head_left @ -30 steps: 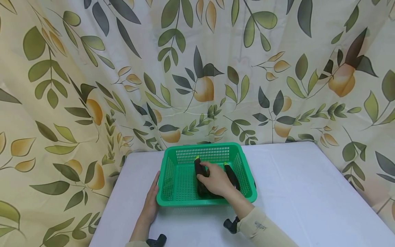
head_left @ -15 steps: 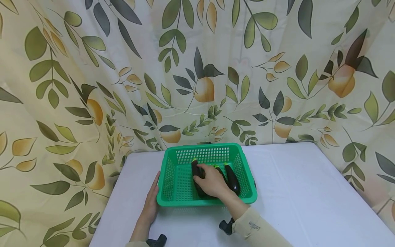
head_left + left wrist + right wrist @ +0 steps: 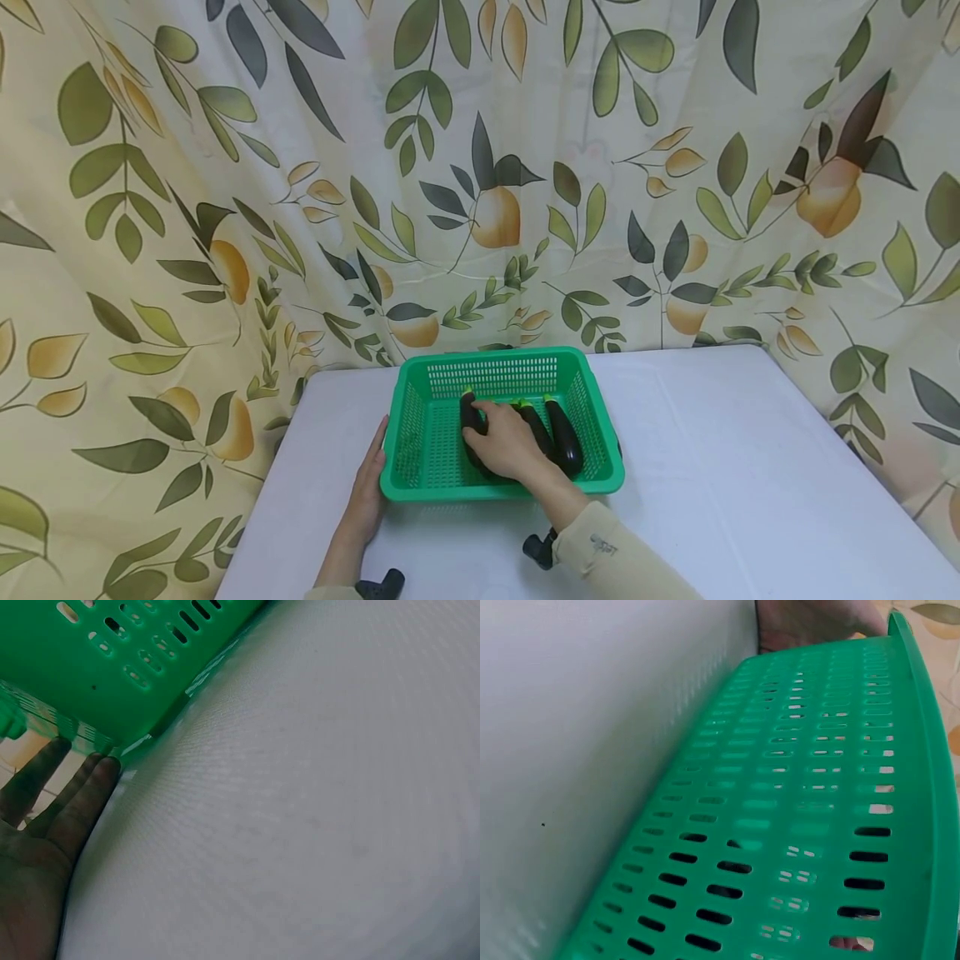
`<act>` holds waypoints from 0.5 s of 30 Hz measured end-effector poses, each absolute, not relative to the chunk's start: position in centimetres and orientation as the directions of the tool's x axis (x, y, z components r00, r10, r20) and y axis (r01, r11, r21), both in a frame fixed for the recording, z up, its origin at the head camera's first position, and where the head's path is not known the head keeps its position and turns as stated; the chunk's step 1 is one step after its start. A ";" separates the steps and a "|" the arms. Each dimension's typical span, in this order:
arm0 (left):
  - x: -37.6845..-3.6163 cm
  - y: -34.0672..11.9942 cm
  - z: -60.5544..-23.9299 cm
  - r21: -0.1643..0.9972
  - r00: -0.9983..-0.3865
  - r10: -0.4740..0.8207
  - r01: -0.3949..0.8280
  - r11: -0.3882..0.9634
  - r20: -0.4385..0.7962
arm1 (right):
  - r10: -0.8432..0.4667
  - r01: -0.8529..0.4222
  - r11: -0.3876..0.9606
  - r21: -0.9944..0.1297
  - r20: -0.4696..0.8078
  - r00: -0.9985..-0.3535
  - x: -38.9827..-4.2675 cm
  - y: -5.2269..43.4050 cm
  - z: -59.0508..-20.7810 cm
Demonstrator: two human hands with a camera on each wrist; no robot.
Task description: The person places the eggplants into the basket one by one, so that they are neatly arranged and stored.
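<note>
In the head view a green plastic basket (image 3: 450,493) with slotted walls stands on the table. My right hand (image 3: 504,442) reaches into it and grips a dark eggplant (image 3: 468,414) between thumb and fingers, its green tip pointing away. The hand covers part of that eggplant. To its right lie a glossy eggplant (image 3: 566,442) and, partly hidden, an eggplant (image 3: 538,429) close by the hand. My left hand (image 3: 366,492) rests with straight fingers against the basket's left outer side; the left wrist view shows those fingers (image 3: 86,799) touching the wall.
A white cloth covers the table (image 3: 697,467), which ends at a leaf-and-fruit patterned curtain (image 3: 495,217) behind the basket. The right wrist view is filled mostly by the basket's slotted outer wall (image 3: 757,802).
My right hand has shifted left within the basket together with the gripped eggplant, uncovering more of the eggplants on the right. The left hand and basket stay put.
</note>
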State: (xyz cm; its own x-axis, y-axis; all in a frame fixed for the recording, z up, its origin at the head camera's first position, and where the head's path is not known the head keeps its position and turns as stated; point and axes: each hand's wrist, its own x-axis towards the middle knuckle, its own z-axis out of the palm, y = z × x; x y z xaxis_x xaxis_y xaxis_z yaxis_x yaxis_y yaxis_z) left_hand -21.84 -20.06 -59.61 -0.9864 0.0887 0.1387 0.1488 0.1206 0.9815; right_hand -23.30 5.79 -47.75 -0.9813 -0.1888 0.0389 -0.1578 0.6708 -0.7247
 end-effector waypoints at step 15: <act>-21.8 -19.9 -59.5 0.983 -0.990 0.068 0.131 0.126 0.123 | -0.163 -0.181 0.758 -0.626 0.086 -0.983 -23.5 4.2 -48.6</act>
State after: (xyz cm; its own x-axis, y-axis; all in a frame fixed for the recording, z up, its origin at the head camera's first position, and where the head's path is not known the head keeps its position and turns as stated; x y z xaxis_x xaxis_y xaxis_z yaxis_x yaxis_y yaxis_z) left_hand -21.82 -19.94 -59.51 -0.9901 0.0675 0.1232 0.1309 0.1259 0.9834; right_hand -23.51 4.24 -48.56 -0.9828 -0.1635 0.0858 -0.1808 0.7584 -0.6262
